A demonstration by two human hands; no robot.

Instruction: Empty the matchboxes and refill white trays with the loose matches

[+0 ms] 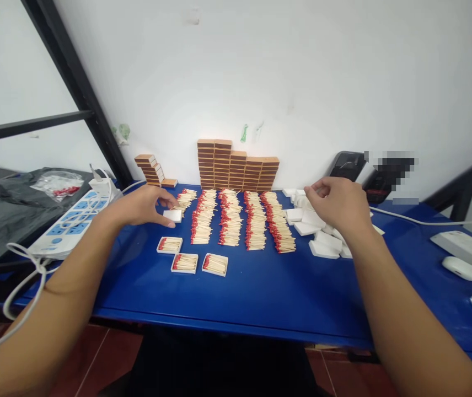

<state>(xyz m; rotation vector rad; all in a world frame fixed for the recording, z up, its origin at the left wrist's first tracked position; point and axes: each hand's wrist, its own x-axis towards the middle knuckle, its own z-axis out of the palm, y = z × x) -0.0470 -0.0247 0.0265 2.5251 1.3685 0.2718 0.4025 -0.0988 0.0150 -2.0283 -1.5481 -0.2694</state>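
Note:
My left hand (pixel 147 205) rests on the blue table (pixel 261 292), thumb and fingers pinching a small white matchbox tray (pixel 173 215) next to the leftmost row of red-tipped matches (pixel 186 198). My right hand (pixel 337 204) hovers over a heap of empty white trays (pixel 322 242), fingers curled with the thumb against them; nothing clear shows in it. Several rows of matches (pixel 240 218) lie between my hands. Three filled trays (pixel 197 261) sit in front of the rows.
Brown matchbox sleeves are stacked against the wall (pixel 236 165), with a smaller stack (pixel 150 168) to the left. A white power strip (pixel 73 220) and cord lie at left. A white mouse (pixel 461 268), keyboard (pixel 467 251) and dark devices (pixel 347 164) sit at right.

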